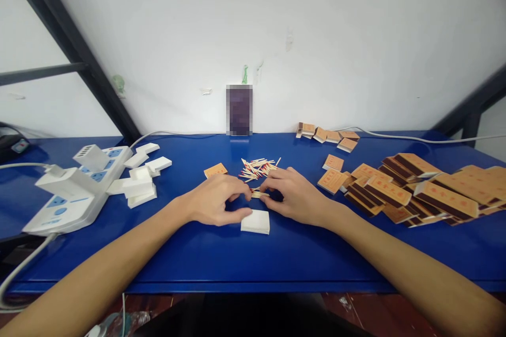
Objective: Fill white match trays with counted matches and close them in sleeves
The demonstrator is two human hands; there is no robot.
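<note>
A small bunch of matches (259, 195) lies between my two hands. My right hand (294, 197) is closed, with thumb and index finger pinching the right end of the bunch. My left hand (217, 197) is curved with thumb and index finger apart; its index fingertip is at the left end of the same matches. The left thumb tip reaches the upper left corner of a white inner matchbox tray (255, 222), which lies nearer to me. Beyond the hands is a loose heap of red-tipped matches (259, 168). An orange matchbox sleeve (215, 169) lies behind my left hand, partly covered.
On the blue table (190, 258), several white trays (138, 184) lie left, beside a power strip (114, 168) with plugged-in white adapters. Many orange matchbox sleeves (389, 189) are piled right, with smaller ones (332, 137) by the wall. A pixelated dark rectangle (239, 110) stands at the back.
</note>
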